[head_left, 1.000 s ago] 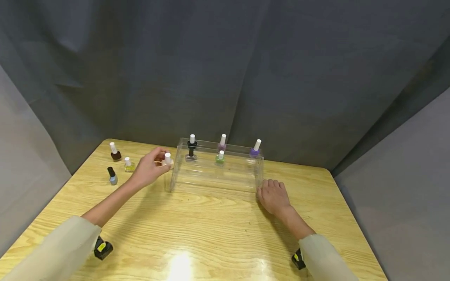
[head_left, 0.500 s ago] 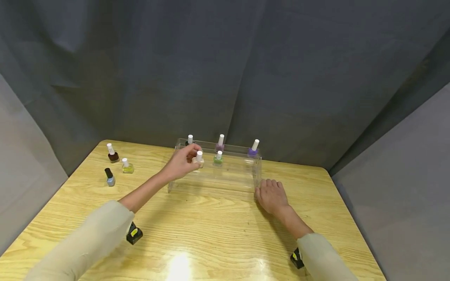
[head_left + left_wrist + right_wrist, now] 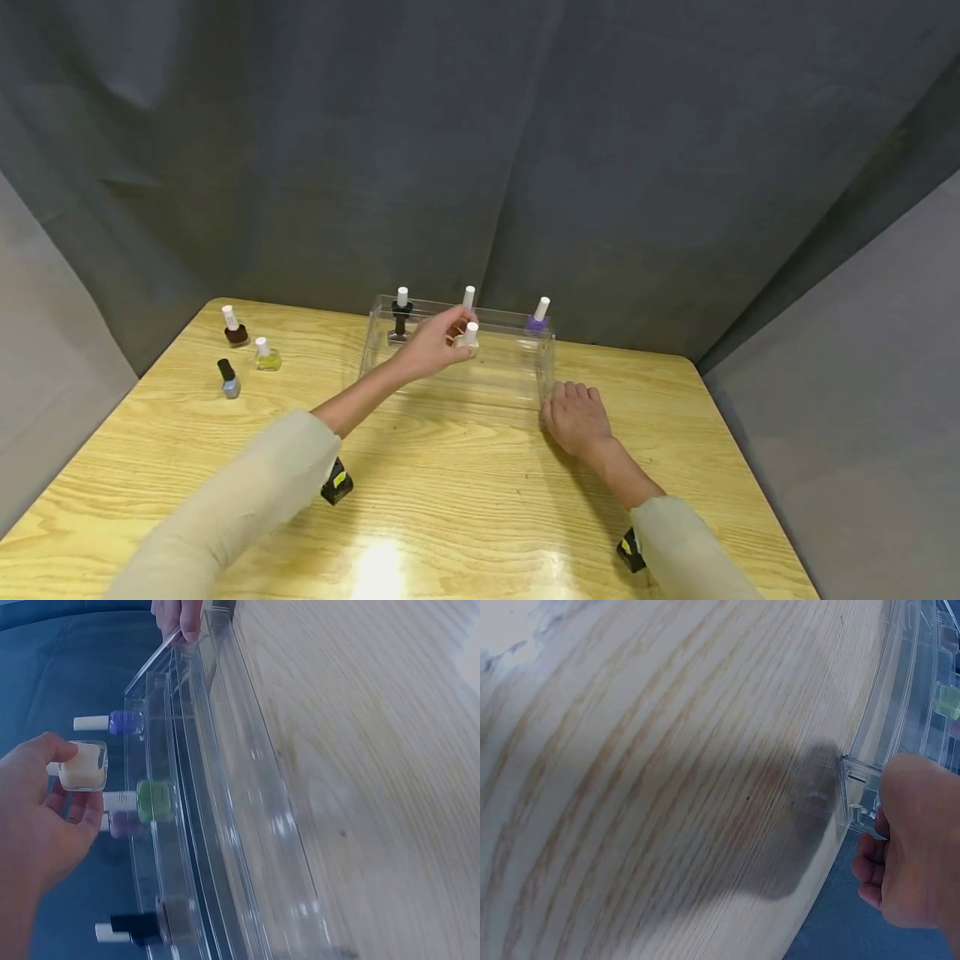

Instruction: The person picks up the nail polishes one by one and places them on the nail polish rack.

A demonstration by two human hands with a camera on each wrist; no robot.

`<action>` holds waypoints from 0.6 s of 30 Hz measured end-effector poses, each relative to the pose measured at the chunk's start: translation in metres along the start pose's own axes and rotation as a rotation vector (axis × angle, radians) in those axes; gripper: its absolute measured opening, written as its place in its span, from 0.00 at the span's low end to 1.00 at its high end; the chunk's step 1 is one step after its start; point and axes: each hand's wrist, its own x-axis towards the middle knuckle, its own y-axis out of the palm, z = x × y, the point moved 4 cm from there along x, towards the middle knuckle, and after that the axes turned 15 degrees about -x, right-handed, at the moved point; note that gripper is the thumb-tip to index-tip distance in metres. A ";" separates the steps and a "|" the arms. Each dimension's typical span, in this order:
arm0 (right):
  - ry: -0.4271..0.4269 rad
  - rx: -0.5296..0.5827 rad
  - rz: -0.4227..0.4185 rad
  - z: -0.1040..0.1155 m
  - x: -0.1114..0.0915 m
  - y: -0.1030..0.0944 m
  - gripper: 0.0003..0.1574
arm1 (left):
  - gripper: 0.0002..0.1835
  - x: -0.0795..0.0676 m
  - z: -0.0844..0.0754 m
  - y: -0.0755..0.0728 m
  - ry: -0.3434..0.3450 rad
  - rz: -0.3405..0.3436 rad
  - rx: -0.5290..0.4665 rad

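My left hand (image 3: 437, 343) pinches a cream nail polish bottle (image 3: 84, 766) with a white cap, held above the clear tiered rack (image 3: 247, 817). In the head view the hand covers part of the rack's middle. My right hand (image 3: 578, 419) grips the rack's right end, its fingers curled at the side panel (image 3: 861, 796). On the rack stand a purple polish bottle (image 3: 536, 322), a mauve one (image 3: 124, 823), a green one (image 3: 154, 800) and, at the left end, a black polish bottle (image 3: 402, 308) with a black-capped bottle (image 3: 139, 925) before it.
At the table's left lie a dark polish bottle (image 3: 236, 335), a yellow one (image 3: 267, 359) and a light blue one (image 3: 231, 387) with a black cap. The wooden table (image 3: 465, 500) backs onto a dark curtain (image 3: 337, 167).
My left hand has carried the cream polish bottle rightward from beside the rack's left end to above its middle. The right hand stays at the rack's right end.
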 end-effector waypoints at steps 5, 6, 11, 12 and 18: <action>0.001 -0.006 0.002 0.000 -0.001 0.000 0.18 | 0.20 0.012 0.000 0.015 -0.012 0.018 0.005; 0.001 -0.008 0.008 0.000 -0.001 0.000 0.18 | 0.20 0.015 0.001 0.018 -0.012 0.023 0.005; 0.007 -0.016 0.024 -0.001 0.000 0.002 0.18 | 0.20 0.027 0.006 0.033 -0.011 0.032 0.019; 0.008 -0.016 0.018 -0.001 0.000 0.003 0.18 | 0.19 0.029 0.007 0.036 -0.013 0.033 0.024; 0.006 -0.026 -0.017 -0.001 0.000 0.003 0.18 | 0.19 0.042 0.015 0.051 -0.001 0.024 0.045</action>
